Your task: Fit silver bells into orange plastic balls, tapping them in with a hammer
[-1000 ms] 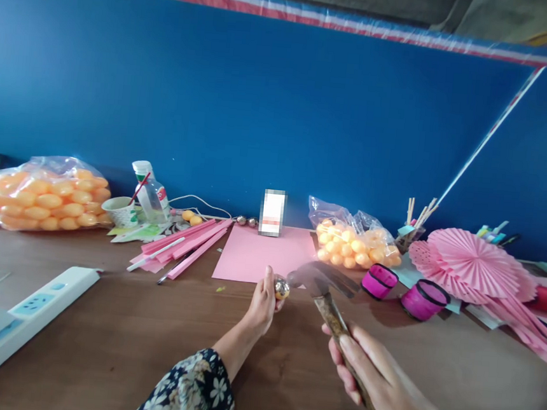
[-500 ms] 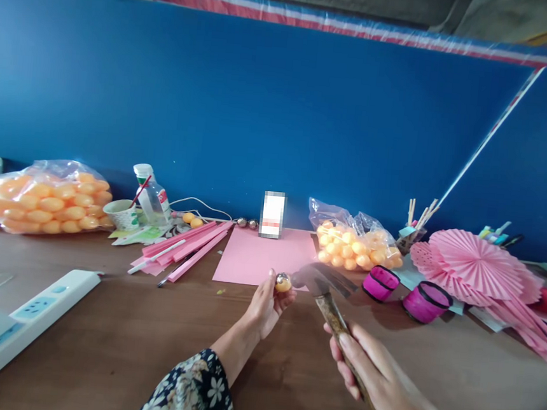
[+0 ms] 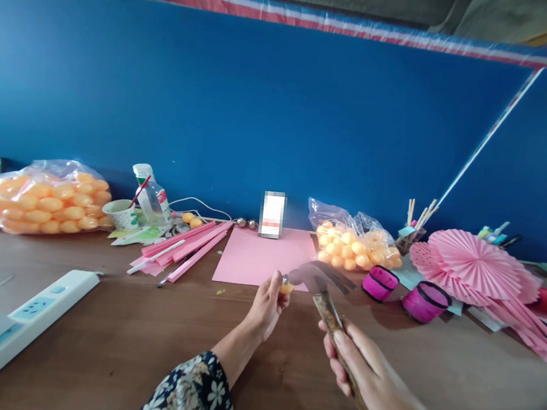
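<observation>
Clasping a likely head-heavy hammer (image 3: 317, 279) by its handle (image 3: 327, 309) in right hand (image 3: 365, 361), pinching a slippery-looking ball (image 3: 286, 288) in left hand (image 3: 263, 306).

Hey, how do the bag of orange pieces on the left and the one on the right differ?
The left bag looks bigger and fuller in the view, while the right bag looks smaller. The left bag shows mostly oval pieces; those in the right bag look rounder. Loose film rises in peaks above the right bag's contents, whereas the left bag's film makes a lower hump. Both are clear plastic and sit on the brown table.
</observation>
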{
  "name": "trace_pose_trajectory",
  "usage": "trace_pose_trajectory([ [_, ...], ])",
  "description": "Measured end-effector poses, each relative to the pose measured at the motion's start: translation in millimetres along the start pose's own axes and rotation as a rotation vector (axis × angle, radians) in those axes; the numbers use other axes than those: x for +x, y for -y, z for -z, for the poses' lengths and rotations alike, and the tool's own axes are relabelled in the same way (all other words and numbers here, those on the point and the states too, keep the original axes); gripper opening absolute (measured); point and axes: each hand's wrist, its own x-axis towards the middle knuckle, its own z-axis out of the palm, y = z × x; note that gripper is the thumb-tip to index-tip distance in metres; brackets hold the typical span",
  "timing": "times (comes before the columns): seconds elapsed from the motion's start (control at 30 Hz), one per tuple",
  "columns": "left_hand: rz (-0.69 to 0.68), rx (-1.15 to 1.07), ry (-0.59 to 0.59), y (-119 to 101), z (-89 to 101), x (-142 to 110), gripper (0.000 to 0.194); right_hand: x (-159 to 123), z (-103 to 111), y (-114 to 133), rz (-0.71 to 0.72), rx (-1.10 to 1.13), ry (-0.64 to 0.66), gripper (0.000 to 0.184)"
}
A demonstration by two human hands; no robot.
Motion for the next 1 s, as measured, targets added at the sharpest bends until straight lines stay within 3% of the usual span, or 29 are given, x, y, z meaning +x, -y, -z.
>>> trace_pose_trajectory([
  [0.23,-0.001,-0.019,-0.024,-1,-0.2,0,0.044,-1,-5,-2,-0.027,-0.005,-0.042,0.044],
  [0.43,0.088,-0.093,-0.016,0,1.2,0,0.038,-2,0,-4,-0.033,0.005,-0.016,0.043],
  [0.57,0.127,-0.140,0.040,-1,3.4,-1,0.034,-4,6,-3,-0.019,0.059,-0.038,0.043],
  [0.83,0.074,-0.056,0.103,0,2.5,-1,0.035,-6,4,-10,-0.047,0.094,-0.014,0.041],
  [1.0,0.030,0.037,0.054,-2,1.5,-4,0.039,-10,2,-5,-0.047,0.123,-0.062,0.043],
])
